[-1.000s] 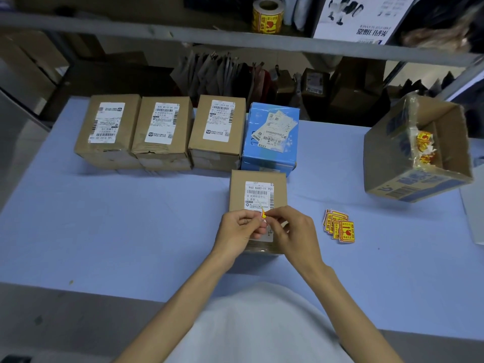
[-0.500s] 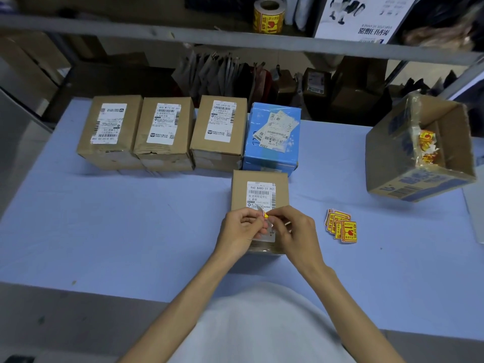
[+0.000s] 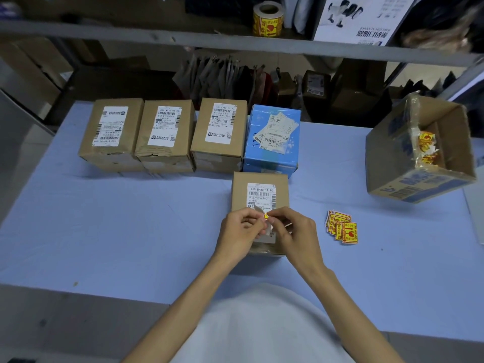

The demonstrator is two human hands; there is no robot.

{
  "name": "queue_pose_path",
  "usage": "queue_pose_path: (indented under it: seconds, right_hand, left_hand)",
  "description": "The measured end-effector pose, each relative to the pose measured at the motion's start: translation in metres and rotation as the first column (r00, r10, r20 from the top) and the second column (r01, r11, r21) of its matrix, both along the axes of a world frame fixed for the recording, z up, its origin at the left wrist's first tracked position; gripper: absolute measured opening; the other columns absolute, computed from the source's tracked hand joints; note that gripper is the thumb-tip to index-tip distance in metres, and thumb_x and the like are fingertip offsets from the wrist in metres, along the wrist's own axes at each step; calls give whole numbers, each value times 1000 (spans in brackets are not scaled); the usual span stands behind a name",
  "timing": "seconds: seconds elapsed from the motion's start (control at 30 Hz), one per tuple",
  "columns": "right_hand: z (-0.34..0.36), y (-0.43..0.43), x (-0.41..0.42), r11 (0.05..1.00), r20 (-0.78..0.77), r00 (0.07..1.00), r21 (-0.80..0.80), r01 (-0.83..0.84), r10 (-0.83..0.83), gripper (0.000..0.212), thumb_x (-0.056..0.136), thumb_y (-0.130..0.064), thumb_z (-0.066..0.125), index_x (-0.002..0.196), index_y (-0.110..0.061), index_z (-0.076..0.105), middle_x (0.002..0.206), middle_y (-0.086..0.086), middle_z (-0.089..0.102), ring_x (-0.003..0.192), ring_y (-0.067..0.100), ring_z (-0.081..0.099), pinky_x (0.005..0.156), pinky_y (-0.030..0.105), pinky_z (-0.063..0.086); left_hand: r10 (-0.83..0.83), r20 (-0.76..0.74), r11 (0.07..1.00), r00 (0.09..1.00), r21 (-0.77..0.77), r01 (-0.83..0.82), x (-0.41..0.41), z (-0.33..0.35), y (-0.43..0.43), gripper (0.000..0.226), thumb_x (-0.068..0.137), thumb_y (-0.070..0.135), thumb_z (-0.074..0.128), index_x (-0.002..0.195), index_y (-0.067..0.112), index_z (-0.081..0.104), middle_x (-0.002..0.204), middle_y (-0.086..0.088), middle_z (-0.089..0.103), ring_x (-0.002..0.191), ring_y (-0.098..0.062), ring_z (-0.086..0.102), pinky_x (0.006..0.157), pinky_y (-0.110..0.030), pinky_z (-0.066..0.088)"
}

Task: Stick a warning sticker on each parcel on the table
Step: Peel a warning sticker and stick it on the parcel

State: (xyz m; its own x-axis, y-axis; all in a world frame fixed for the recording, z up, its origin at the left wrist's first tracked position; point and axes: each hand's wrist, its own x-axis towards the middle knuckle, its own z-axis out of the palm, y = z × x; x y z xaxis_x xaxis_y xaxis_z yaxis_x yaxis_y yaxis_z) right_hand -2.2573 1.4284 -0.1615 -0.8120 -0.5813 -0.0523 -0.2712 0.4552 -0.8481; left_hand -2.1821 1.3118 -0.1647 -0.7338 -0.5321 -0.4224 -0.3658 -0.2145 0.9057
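Note:
A small brown parcel (image 3: 259,189) with a white label lies in front of me on the blue table (image 3: 131,226). Above its near half, my left hand (image 3: 239,233) and my right hand (image 3: 294,233) meet and pinch a yellow-red warning sticker (image 3: 265,215) with its pale backing between their fingertips. Most of the sticker is hidden by my fingers. A small pile of warning stickers (image 3: 343,229) lies to the right. Behind stand three brown parcels (image 3: 112,132), (image 3: 166,134), (image 3: 220,132) and a blue parcel (image 3: 272,137) in a row.
An open cardboard box (image 3: 419,155) lies tipped at the right, with crumpled sticker scraps (image 3: 427,148) inside. A sticker roll (image 3: 267,20) sits on the shelf above. Paper bags and boxes crowd the space behind the table.
Both hands stay together over the near parcel. The fingertips have shifted a little on the sticker, and the pale backing now shows beside the yellow corner.

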Motion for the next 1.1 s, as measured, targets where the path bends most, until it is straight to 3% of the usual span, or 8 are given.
queue_pose_path:
  seconds: [0.13, 0.37, 0.53, 0.7, 0.9, 1.1]
  right_hand:
    - [2, 0, 0, 1000, -18, 1000, -4, -10, 10, 7, 88, -11, 65, 90, -16, 69, 73, -10, 69, 67, 9, 64, 62, 26, 51]
    - [5, 0, 0, 1000, -13, 1000, 4, -14, 14, 5, 87, -13, 67, 85, -17, 71, 70, -11, 68, 68, 6, 63, 61, 17, 48]
    - [5, 1, -2, 999, -39, 999, 33, -29, 30, 6, 88, -16, 65, 85, -16, 70, 71, -10, 68, 68, 6, 62, 61, 23, 50]
    - [5, 0, -1, 1000, -28, 1000, 9, -12, 13, 9, 90, -13, 63, 82, -15, 67, 70, -9, 67, 68, 8, 62, 60, 23, 49]
    - [14, -6, 5, 998, 52, 999, -65, -4, 7, 11, 90, -12, 62, 80, -13, 66, 66, -9, 67, 65, 8, 63, 60, 16, 47]
    - [13, -6, 6, 994, 177, 983, -95, 57, -40, 11, 90, -11, 61, 82, -13, 68, 70, -2, 70, 64, 14, 67, 63, 36, 56]
  left_hand:
    - [2, -16, 1000, 1000, -5, -2, 0, -1, 0, 6, 89, 3, 62, 88, 4, 68, 69, -10, 67, 58, -10, 64, 59, -19, 52]
    - [-27, -37, 999, 999, -36, 25, 2, -3, 0, 9, 90, 6, 62, 86, 8, 70, 68, -2, 69, 61, -11, 65, 65, -22, 54]
    - [-58, -23, 992, 998, -111, 55, 2, -5, -1, 10, 90, 10, 63, 84, 14, 70, 72, -3, 70, 66, -13, 67, 78, -37, 59]
    - [-59, -22, 987, 998, -152, 55, 2, -4, 0, 8, 89, 11, 64, 83, 14, 68, 72, 0, 70, 67, -14, 68, 79, -42, 58]
    - [-48, -50, 996, 998, -73, 44, 1, 2, 0, 15, 87, 23, 61, 81, 10, 63, 72, -1, 68, 70, -15, 64, 82, -45, 54]
    - [-70, -55, 991, 996, -118, 63, 0, 0, -1, 14, 93, 19, 61, 81, 11, 63, 75, 6, 66, 77, -13, 62, 82, -41, 52]
